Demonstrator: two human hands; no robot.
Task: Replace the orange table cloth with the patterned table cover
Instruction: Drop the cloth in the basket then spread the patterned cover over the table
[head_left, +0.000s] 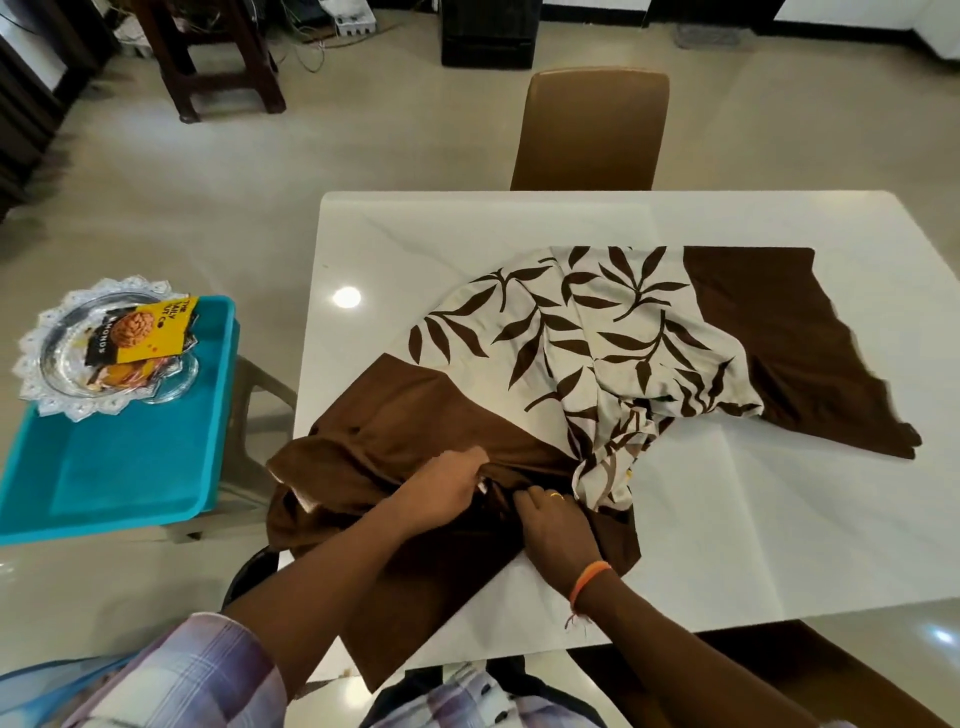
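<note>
The patterned table cover (587, 332), cream with dark brown leaves and plain brown borders, lies rumpled and partly spread across the white table (467, 228). Its brown near edge is bunched at the table's front left and hangs over the rim. My left hand (441, 491) grips a fold of that brown border. My right hand (558, 530), with a ring and an orange wrist thread, pinches the brown cloth just beside it. No orange table cloth shows in this view.
A tan chair (592, 130) stands at the table's far side. Left of the table a teal tray (119, 441) on a stool carries a silver plate (98, 353) with snack packets. A dark wooden stool and cables sit on the floor at the back.
</note>
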